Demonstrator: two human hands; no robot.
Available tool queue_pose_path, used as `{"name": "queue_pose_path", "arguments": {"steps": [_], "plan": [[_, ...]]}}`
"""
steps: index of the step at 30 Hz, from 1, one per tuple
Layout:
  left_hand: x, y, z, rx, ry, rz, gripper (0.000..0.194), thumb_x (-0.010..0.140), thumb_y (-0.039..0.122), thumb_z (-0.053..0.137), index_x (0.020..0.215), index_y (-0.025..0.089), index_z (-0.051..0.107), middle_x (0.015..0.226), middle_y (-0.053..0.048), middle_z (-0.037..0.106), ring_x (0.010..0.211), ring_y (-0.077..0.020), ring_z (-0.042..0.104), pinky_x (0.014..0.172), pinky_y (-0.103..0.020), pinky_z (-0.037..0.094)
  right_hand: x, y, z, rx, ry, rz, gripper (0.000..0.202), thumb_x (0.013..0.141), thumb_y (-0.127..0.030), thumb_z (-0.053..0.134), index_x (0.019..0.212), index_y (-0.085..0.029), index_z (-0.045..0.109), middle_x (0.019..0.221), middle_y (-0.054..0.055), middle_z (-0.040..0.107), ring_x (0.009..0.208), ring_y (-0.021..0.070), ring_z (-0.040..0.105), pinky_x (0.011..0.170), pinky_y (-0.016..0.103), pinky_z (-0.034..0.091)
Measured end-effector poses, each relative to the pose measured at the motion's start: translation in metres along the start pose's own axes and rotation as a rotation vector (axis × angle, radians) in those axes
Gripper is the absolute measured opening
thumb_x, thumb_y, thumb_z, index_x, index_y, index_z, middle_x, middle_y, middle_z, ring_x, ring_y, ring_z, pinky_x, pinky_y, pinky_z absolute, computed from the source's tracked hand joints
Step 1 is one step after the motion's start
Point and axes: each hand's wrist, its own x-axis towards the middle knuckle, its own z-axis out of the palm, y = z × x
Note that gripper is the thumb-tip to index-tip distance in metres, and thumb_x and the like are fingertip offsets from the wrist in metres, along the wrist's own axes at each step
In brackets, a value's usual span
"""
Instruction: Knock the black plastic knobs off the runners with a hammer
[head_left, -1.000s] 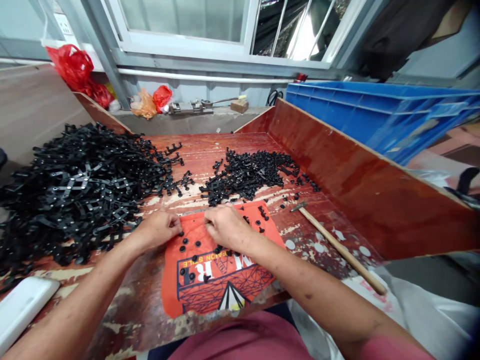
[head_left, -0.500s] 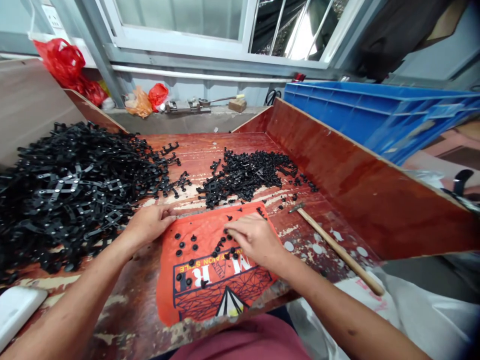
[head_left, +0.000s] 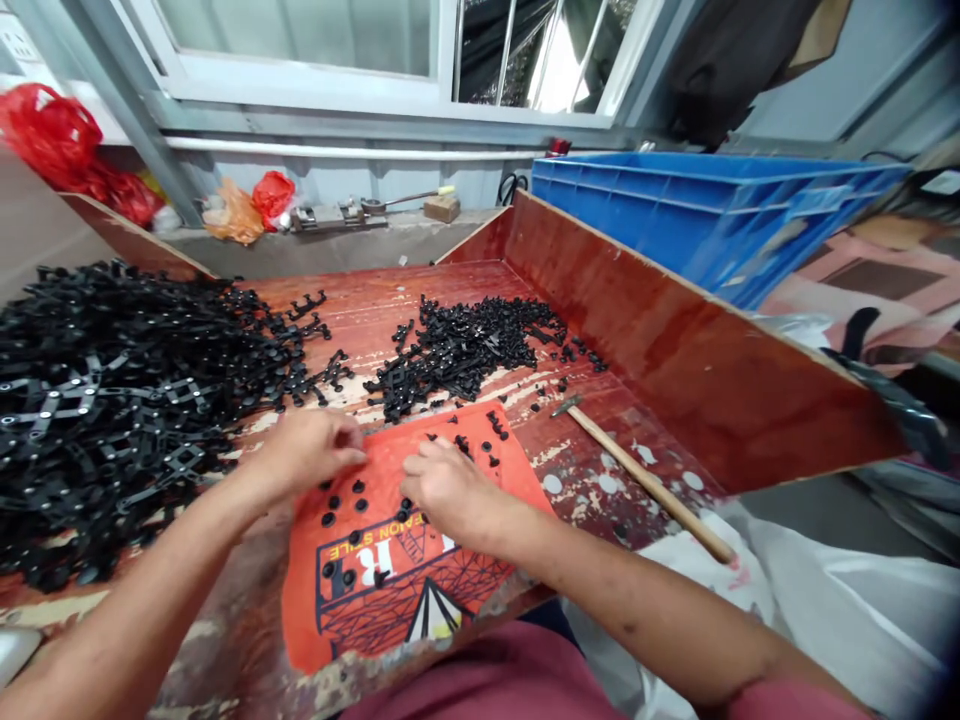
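An orange printed cloth or bag (head_left: 304,610) lies flat at the front of the worktable, scattered with small black knob-like pieces (head_left: 361,506). My left hand (head_left: 319,450) hovers at its upper left edge, thumb and fingers curled toward each other; whatever they pinch, if anything, is too small to make out. Over the middle of the cloth, my right hand (head_left: 446,485) points its bent fingers down and left among the pieces. Its fingertips are largely hidden. On the left rises a big heap of black linked parts with metal rivets (head_left: 112,400).
Behind the cloth sits a smaller heap of black pieces (head_left: 472,345). A wooden-handled hammer (head_left: 649,478) lies to the right. A reddish board (head_left: 675,340) walls the right side, with a blue crate (head_left: 637,210) beyond. Plastic bags (head_left: 274,195) and a metal tool rest on the back ledge.
The camera view has turned slightly right. My right hand has moved left across the cloth, closer to my left hand. My left hand has shifted right over the cloth's edge.
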Motion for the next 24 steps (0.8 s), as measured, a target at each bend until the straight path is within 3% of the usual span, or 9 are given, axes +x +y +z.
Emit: {"name": "queue_pose_path", "arguments": {"steps": [2, 5, 8, 10, 14, 18, 21, 24], "plan": [[-0.010, 0.026, 0.011, -0.111, -0.109, 0.121, 0.010, 0.078, 0.024, 0.062, 0.071, 0.023, 0.068, 0.071, 0.000, 0.067, 0.069, -0.0169, 0.059, 0.066, -0.026, 0.039, 0.003, 0.012, 0.001, 0.039, 0.032, 0.077, 0.014, 0.090, -0.009, 0.063, 0.080, -0.015, 0.071, 0.086, 0.007, 0.067, 0.088, 0.0213, 0.054, 0.083, 0.033, 0.037], [-0.023, 0.056, 0.038, -0.064, -0.108, 0.259, 0.007, 0.077, 0.016, 0.061, 0.077, 0.021, 0.066, 0.081, -0.004, 0.069, 0.079, -0.0201, 0.061, 0.071, -0.029, 0.043, 0.007, 0.029, -0.002, 0.121, 0.076, 0.220, 0.015, 0.090, -0.006, 0.060, 0.086, -0.014, 0.072, 0.089, 0.006, 0.069, 0.085, 0.0178, 0.058, 0.078, 0.028, 0.040], [-0.027, 0.073, 0.061, 0.030, -0.102, 0.192, 0.016, 0.082, 0.010, 0.053, 0.080, 0.018, 0.067, 0.089, -0.011, 0.070, 0.086, -0.0239, 0.063, 0.077, -0.033, 0.046, 0.022, 0.034, -0.007, 0.216, 0.065, 0.292, 0.016, 0.090, -0.008, 0.060, 0.090, -0.017, 0.073, 0.086, 0.001, 0.072, 0.078, 0.0133, 0.062, 0.069, 0.022, 0.040], [-0.029, 0.077, 0.065, 0.059, -0.112, 0.148, 0.020, 0.084, 0.009, 0.049, 0.079, 0.017, 0.067, 0.090, -0.013, 0.071, 0.087, -0.0251, 0.064, 0.079, -0.035, 0.047, 0.038, 0.029, -0.006, 0.263, 0.029, 0.305, 0.014, 0.089, -0.012, 0.063, 0.089, -0.019, 0.075, 0.082, -0.002, 0.073, 0.074, 0.0117, 0.063, 0.063, 0.020, 0.039], [-0.035, 0.056, 0.039, -0.048, 0.017, 0.126, 0.014, 0.085, 0.018, 0.055, 0.079, 0.020, 0.068, 0.087, -0.007, 0.073, 0.085, -0.0225, 0.064, 0.077, -0.032, 0.047, 0.071, 0.018, 0.002, 0.282, -0.076, 0.335, 0.013, 0.082, -0.016, 0.066, 0.079, -0.022, 0.077, 0.069, -0.004, 0.072, 0.062, 0.0120, 0.062, 0.053, 0.021, 0.034], [-0.033, 0.007, -0.002, -0.012, 0.218, -0.113, 0.014, 0.083, 0.026, 0.055, 0.079, 0.023, 0.069, 0.079, -0.002, 0.072, 0.076, -0.0204, 0.064, 0.069, -0.029, 0.043, 0.084, 0.017, 0.006, 0.215, -0.097, 0.373, 0.010, 0.079, -0.017, 0.067, 0.074, -0.021, 0.075, 0.067, -0.001, 0.071, 0.062, 0.0156, 0.061, 0.053, 0.024, 0.033], [-0.021, -0.016, -0.009, 0.019, 0.186, -0.178, 0.013, 0.080, 0.028, 0.056, 0.073, 0.023, 0.065, 0.071, 0.000, 0.070, 0.070, -0.0193, 0.062, 0.064, -0.027, 0.039, 0.079, 0.019, 0.000, 0.177, -0.066, 0.343, 0.013, 0.084, -0.017, 0.063, 0.082, -0.022, 0.075, 0.080, 0.000, 0.074, 0.073, 0.0168, 0.065, 0.061, 0.024, 0.038], [-0.009, -0.017, 0.004, 0.053, 0.086, -0.126, 0.013, 0.077, 0.024, 0.056, 0.067, 0.023, 0.063, 0.068, 0.000, 0.069, 0.068, -0.0192, 0.062, 0.062, -0.027, 0.037, 0.068, 0.017, -0.005, 0.145, -0.032, 0.262, 0.020, 0.090, -0.016, 0.057, 0.100, -0.023, 0.074, 0.099, 0.002, 0.074, 0.087, 0.0178, 0.065, 0.071, 0.025, 0.042]]}}
